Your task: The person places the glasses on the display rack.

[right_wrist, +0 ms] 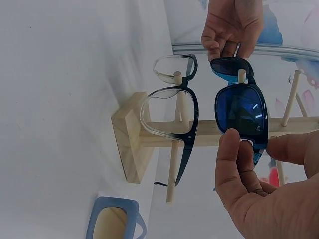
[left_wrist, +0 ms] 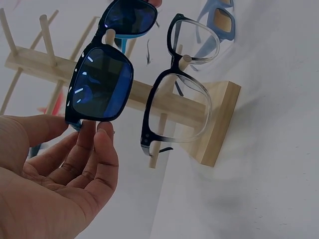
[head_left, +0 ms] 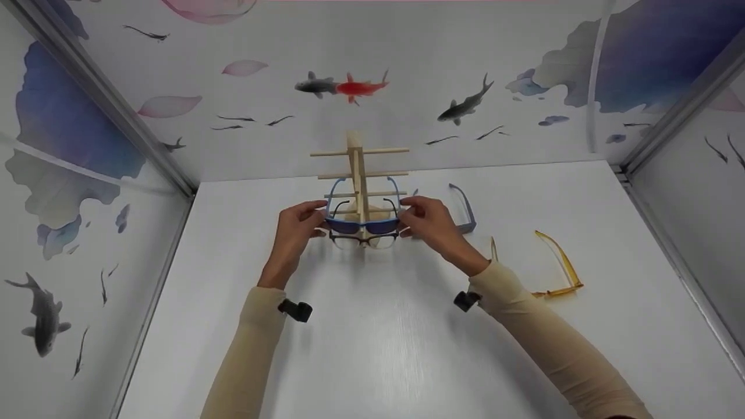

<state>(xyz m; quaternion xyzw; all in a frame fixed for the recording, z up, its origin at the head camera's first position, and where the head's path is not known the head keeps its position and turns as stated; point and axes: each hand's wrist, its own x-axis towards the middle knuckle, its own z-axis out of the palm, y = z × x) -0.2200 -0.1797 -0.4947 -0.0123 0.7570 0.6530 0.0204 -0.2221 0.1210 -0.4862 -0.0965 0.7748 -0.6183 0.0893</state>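
Observation:
Blue-lensed sunglasses (head_left: 365, 226) sit at a peg of the wooden glasses stand (head_left: 359, 180), held at both ends. My left hand (head_left: 297, 233) pinches one hinge corner between thumb and fingers. At the opposite corner my right hand (head_left: 430, 226) pinches the frame the same way. Both temples point back toward the stand's post. Just below hangs a pair of clear-lensed eyeglasses (left_wrist: 175, 94) with a dark upper rim, resting on the lowest pegs. In the right wrist view a peg tip shows at the bridge of the sunglasses (right_wrist: 243, 109).
Blue-grey framed glasses (head_left: 467, 226) lie on the white table (head_left: 372, 349) behind my right hand, partly hidden. Yellow-framed glasses (head_left: 561, 290) lie farther right, partly covered by my right forearm. Upper pegs (head_left: 384, 151) of the stand reach sideways near the patterned back wall.

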